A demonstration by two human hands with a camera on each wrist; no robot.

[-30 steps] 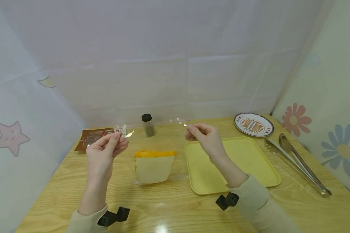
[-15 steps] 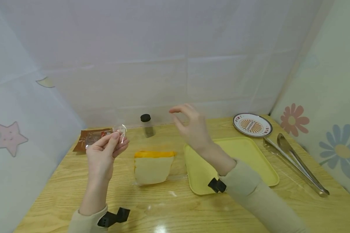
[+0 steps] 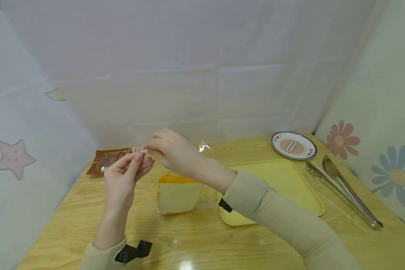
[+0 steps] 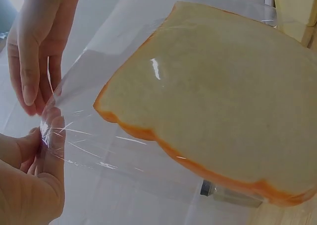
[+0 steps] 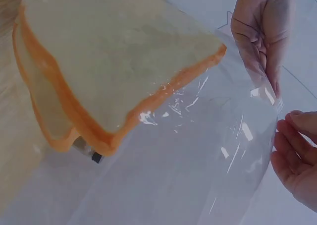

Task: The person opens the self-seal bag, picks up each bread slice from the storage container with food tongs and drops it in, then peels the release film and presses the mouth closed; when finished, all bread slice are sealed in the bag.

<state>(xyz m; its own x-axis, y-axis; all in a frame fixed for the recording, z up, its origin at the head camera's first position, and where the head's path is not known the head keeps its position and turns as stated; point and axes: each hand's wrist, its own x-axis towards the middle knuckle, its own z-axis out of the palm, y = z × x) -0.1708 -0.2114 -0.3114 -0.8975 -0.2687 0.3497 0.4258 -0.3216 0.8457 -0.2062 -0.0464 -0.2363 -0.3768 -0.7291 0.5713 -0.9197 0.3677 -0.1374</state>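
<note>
A clear plastic bag holds sliced bread with an orange crust; two slices show in the right wrist view. My left hand pinches the upper left edge of the bag between thumb and fingers. Beside it, my right hand has its fingertips at the same edge, pointing left. In the right wrist view these fingers are slightly bent by the film, not plainly gripping it. The bag's upper right part hangs free, with a glint on the film.
A brown packet lies behind my left hand. To the right are a yellow tray, a round patterned plate and metal tongs. A small black-capped bottle stands behind the bag, hidden in the head view.
My right hand has let go of the bag's upper right corner and moved left across to beside my left hand. The left hand keeps its pinch almost in place.
</note>
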